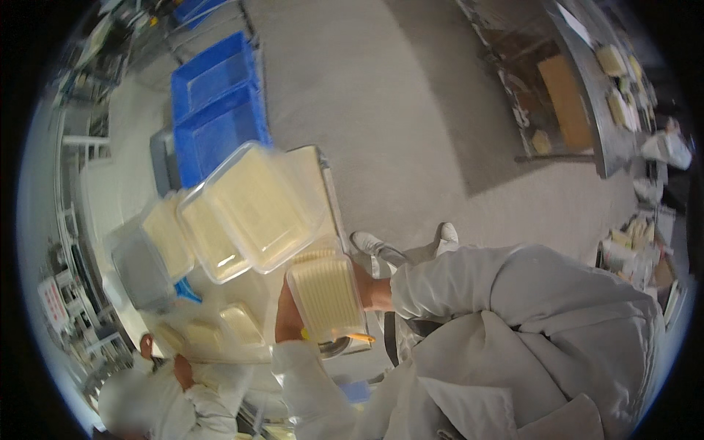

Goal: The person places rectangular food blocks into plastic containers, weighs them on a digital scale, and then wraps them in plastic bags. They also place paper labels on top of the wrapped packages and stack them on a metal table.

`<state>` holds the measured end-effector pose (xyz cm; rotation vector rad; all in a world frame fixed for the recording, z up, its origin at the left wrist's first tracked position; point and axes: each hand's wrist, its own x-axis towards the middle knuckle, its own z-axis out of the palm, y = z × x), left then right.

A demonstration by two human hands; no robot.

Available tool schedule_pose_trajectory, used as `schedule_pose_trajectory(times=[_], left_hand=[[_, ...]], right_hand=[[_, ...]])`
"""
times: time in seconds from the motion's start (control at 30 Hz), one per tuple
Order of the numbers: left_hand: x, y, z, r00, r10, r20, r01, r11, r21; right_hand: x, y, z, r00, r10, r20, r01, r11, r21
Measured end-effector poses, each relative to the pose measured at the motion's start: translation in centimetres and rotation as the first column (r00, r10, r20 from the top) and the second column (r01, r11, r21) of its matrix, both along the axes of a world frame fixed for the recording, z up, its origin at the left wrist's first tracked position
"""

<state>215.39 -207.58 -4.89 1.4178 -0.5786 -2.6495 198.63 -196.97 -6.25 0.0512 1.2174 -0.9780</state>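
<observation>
My left hand (289,316) and my right hand (375,289) hold a clear plastic tray (325,297) from its two sides. Pale yellow strips lie in rows inside it, and the fingers are mostly hidden behind it. A similar ridged row of strips shows just behind its far end. Beyond my hands, large clear trays with flat pale yellow contents (261,206) are stacked overlapping on the worktable (242,294). Smaller pale packs (242,324) lie left of my left hand. An orange-handled utensil (360,337) and a round metal dish (334,347) show at the held tray's near end.
Blue crates (220,110) stand past the large trays. A grey container (140,267) and a blue object (188,290) are at the left. At lower left, a co-worker's hands (184,372) are near the table's edge. Another table (599,121) holding packs stands at right.
</observation>
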Motion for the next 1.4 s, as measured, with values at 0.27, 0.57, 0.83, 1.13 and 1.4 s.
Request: schedule_pose_trajectory(times=[0.27,0.57,0.83,1.13,1.4], left_hand=[[-11.8,8.7,1.8,0.983,-0.115,-0.144,0.116,0.993,-0.002],[-44.0,25.6,7.4,0.783,-0.487,-0.387,0.492,0.866,-0.093],[-73.9,46.3,12.3,0.624,-0.733,-0.270,0.656,0.679,-0.330],[-101.0,61.2,13.3,0.507,-0.785,-0.356,0.713,0.614,-0.340],[-113.3,69.3,9.6,0.664,-0.705,-0.249,0.689,0.706,-0.164]], right_hand=[[-11.3,11.7,3.8,0.832,-0.114,-0.543,-0.083,0.942,-0.324],[-36.6,30.5,7.5,0.590,-0.318,-0.742,0.206,0.948,-0.242],[-60.2,52.0,10.9,0.369,-0.929,0.003,0.895,0.354,-0.272],[-84.4,67.5,16.9,0.238,-0.968,-0.083,0.844,0.249,-0.475],[-99.0,75.6,17.0,0.515,-0.752,-0.412,0.732,0.636,-0.245]])
